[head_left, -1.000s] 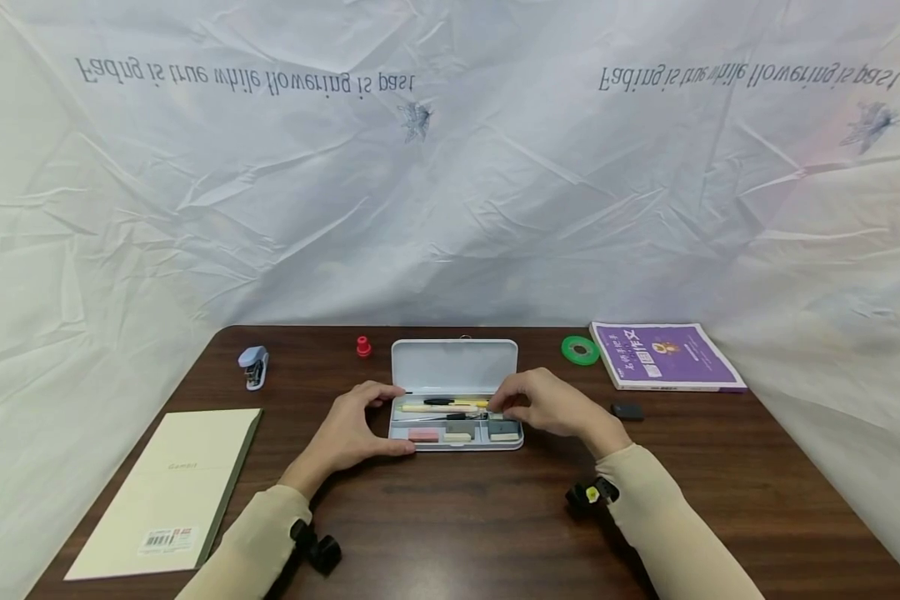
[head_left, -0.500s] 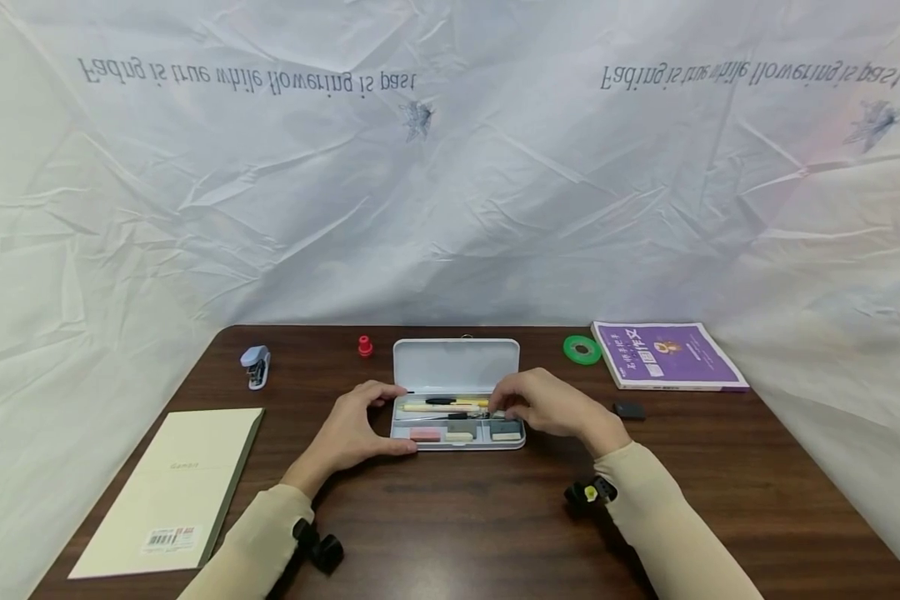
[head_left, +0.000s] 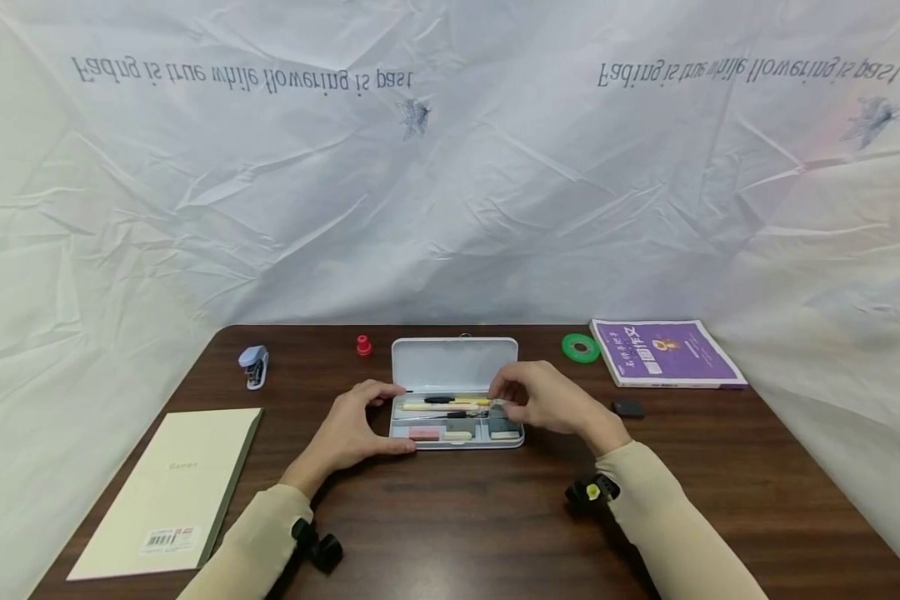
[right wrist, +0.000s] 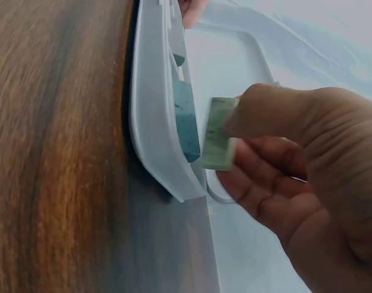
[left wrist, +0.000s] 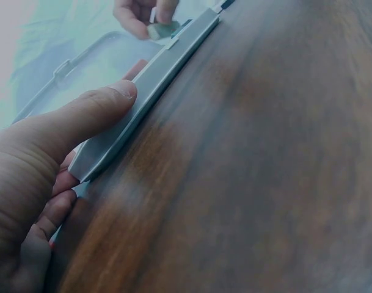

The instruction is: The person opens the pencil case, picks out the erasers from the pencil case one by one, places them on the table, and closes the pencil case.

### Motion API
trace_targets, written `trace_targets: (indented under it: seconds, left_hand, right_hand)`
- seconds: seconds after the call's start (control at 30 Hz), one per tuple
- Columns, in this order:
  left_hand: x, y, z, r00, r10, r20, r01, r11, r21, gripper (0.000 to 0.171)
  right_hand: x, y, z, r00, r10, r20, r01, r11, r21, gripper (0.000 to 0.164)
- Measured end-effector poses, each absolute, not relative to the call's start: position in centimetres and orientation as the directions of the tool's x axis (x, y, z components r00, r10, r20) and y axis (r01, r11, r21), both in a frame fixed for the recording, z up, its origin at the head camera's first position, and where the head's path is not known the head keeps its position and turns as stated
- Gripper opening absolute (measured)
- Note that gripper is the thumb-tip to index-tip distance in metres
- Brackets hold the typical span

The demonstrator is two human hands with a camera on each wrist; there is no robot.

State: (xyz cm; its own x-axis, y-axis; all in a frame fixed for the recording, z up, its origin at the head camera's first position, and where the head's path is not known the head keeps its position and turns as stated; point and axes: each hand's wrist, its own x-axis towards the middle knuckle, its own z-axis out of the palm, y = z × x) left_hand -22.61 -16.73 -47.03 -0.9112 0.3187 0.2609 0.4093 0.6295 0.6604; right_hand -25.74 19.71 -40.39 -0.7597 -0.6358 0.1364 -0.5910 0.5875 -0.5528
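Observation:
A white pencil case (head_left: 456, 446) lies on the table with its lid (head_left: 453, 364) raised at the back. My left hand (head_left: 348, 427) grips its left end, thumb against the front wall (left wrist: 155, 76) and fingers around the far side. Over the right part of the case, my right hand (head_left: 551, 400) pinches a small pale-green eraser (right wrist: 219, 134) between thumb and fingers. Inside the case are a yellow-and-black pen (head_left: 446, 401), a cream pen (head_left: 427, 407), a pink eraser (head_left: 423, 435) and a dark grey block (right wrist: 186, 119) right beside the held eraser.
At left lie a cream notebook (head_left: 168, 492) and a blue stapler (head_left: 254, 367). A small red object (head_left: 363, 345) stands behind the case. To the right are a green tape roll (head_left: 581, 348), a purple book (head_left: 667, 354) and a small black object (head_left: 627, 409).
My right hand has risen slightly, lifting the pale eraser up from the case. The left hand keeps its grip on the left end.

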Motion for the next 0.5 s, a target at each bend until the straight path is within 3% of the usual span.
trace_targets:
  seconds: [0.5]
  left_hand:
    - [-22.6,-16.8,-47.1,-0.914,0.318,0.251,0.4,0.614,0.68,0.083]
  right_hand:
    - [-24.9,21.6,-38.6,-0.759,-0.562,0.327,-0.639,0.549,-0.538,0.028]
